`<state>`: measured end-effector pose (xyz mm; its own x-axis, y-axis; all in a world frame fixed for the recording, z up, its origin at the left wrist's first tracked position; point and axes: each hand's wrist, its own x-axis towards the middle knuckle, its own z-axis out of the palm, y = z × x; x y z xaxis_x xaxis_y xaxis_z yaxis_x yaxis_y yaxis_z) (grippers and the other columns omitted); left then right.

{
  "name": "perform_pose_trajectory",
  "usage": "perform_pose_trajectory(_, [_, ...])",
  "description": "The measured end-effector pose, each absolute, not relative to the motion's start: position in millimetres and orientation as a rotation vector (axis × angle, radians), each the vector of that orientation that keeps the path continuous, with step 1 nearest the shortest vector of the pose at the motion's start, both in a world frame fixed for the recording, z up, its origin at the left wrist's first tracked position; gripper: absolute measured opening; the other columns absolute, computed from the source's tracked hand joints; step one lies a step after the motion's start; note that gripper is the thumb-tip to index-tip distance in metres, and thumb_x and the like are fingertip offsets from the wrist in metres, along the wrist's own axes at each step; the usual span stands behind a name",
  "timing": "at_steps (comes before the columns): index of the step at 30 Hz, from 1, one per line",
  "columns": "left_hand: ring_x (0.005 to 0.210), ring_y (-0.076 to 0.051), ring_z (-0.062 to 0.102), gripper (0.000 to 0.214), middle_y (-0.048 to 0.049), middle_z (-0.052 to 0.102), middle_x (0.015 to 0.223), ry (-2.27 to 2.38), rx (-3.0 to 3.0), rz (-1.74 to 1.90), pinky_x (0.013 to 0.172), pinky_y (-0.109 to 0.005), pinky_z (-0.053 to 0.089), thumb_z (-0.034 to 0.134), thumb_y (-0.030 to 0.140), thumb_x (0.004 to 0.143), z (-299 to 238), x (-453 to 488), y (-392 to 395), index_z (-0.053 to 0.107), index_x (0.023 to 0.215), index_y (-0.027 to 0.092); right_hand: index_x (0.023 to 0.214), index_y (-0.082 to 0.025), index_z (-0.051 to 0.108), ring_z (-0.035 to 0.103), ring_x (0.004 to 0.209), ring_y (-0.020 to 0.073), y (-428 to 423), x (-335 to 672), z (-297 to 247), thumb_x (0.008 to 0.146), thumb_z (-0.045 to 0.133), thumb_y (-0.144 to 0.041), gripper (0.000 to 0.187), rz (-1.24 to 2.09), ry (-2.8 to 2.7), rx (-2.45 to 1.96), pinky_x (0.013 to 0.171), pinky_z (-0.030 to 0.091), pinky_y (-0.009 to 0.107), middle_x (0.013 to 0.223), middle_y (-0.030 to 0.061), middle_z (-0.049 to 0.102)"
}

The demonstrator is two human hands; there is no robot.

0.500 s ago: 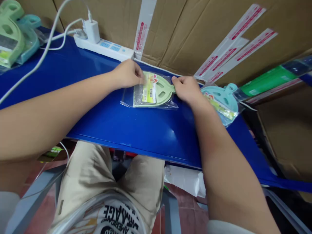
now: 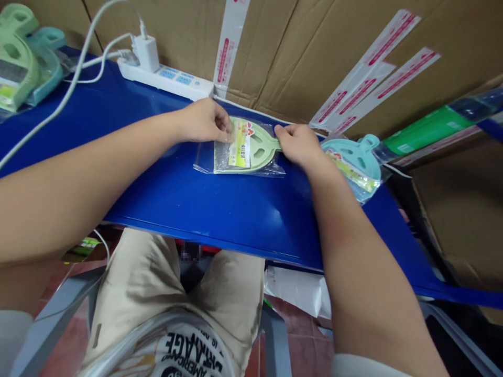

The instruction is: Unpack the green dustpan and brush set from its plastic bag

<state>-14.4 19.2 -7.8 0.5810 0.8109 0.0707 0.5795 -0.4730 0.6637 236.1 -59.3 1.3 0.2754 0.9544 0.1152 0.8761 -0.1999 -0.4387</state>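
Note:
A light green plastic paddle-shaped item (image 2: 257, 149) with a printed label lies inside a clear plastic bag (image 2: 204, 162) on the blue table top (image 2: 196, 204). My left hand (image 2: 204, 121) pinches the bag's upper left edge over the label. My right hand (image 2: 299, 144) grips the item's handle end at the bag's right side. Both hands rest on the table.
A light blue bagged item (image 2: 356, 159) lies just right of my right hand. A white power strip (image 2: 168, 78) with a charger and cables sits at the back left. Green and blue items (image 2: 23, 57) are stacked far left. Taped cardboard boxes (image 2: 314, 47) stand behind.
Both hands and the bagged green item have barely shifted; my left fingers press slightly further onto the bag's edge.

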Motion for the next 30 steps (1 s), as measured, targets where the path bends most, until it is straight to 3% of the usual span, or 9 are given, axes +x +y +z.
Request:
perform_pose_trajectory(9, [0.105, -0.028, 0.071, 0.047, -0.0076, 0.077, 0.104, 1.127, 2.322, 0.287, 0.094, -0.036, 0.050, 0.090, 0.048, 0.072, 18.4, -10.0, -5.5, 0.079, 0.105, 0.017, 0.066, -0.027, 0.050, 0.050, 0.070, 0.0232, -60.2, 235.4, 2.5, 0.112, 0.061, -0.037, 0.047, 0.249, -1.641, -2.165, 0.076, 0.039, 0.036, 0.061, 0.0010, 0.050])
perform_pose_trajectory(16, [0.098, -0.025, 0.068, 0.031, -0.0004, 0.071, 0.078, 1.159, 2.353, 0.230, 0.094, -0.035, 0.048, 0.094, 0.045, 0.072, 22.3, -19.7, 2.3, 0.077, 0.086, 0.023, 0.068, -0.025, 0.055, 0.056, 0.072, 0.0240, -62.9, 237.2, 6.8, 0.109, 0.065, -0.034, 0.042, 0.243, -1.612, -2.195, 0.080, 0.045, 0.036, 0.061, 0.0012, 0.052])
perform_pose_trajectory(19, [0.096, -0.025, 0.065, 0.024, 0.0013, 0.067, 0.069, 1.195, 2.335, 0.283, 0.098, -0.037, 0.048, 0.091, 0.039, 0.075, 25.7, -28.1, 9.8, 0.077, 0.086, 0.023, 0.070, -0.025, 0.061, 0.056, 0.064, 0.0224, -66.3, 243.3, 12.1, 0.106, 0.070, -0.036, 0.038, 0.330, -1.607, -2.212, 0.070, 0.047, 0.035, 0.055, 0.0007, 0.053])
perform_pose_trajectory(21, [0.104, -0.025, 0.064, 0.025, 0.0009, 0.072, 0.074, 1.220, 2.297, 0.435, 0.106, -0.038, 0.047, 0.087, 0.041, 0.079, 26.1, -31.1, 12.9, 0.080, 0.097, 0.024, 0.072, -0.025, 0.064, 0.052, 0.055, 0.0195, -70.9, 246.3, 17.9, 0.106, 0.071, -0.035, 0.036, 0.453, -1.549, -2.225, 0.058, 0.045, 0.032, 0.053, -0.0004, 0.053])
perform_pose_trajectory(25, [0.103, -0.022, 0.065, 0.035, -0.0008, 0.080, 0.098, 1.054, 2.299, 0.567, 0.105, -0.038, 0.050, 0.077, 0.042, 0.084, 17.6, -29.1, 15.0, 0.080, 0.115, 0.026, 0.074, -0.022, 0.066, 0.054, 0.053, 0.0135, -83.6, 245.2, 33.7, 0.100, 0.073, -0.012, 0.029, 0.728, -1.345, -2.170, 0.047, 0.043, 0.023, 0.061, 0.0002, 0.060])
perform_pose_trajectory(30, [0.099, -0.024, 0.071, 0.025, -0.0007, 0.074, 0.087, 1.021, 2.377, 0.245, 0.098, -0.037, 0.053, 0.078, 0.034, 0.073, 7.6, -25.9, 20.6, 0.080, 0.096, 0.024, 0.079, -0.019, 0.065, 0.061, 0.054, 0.0102, -88.8, 242.5, 40.0, 0.096, 0.066, 0.007, 0.031, 0.884, -1.072, -2.088, 0.047, 0.051, 0.016, 0.066, 0.0003, 0.064])
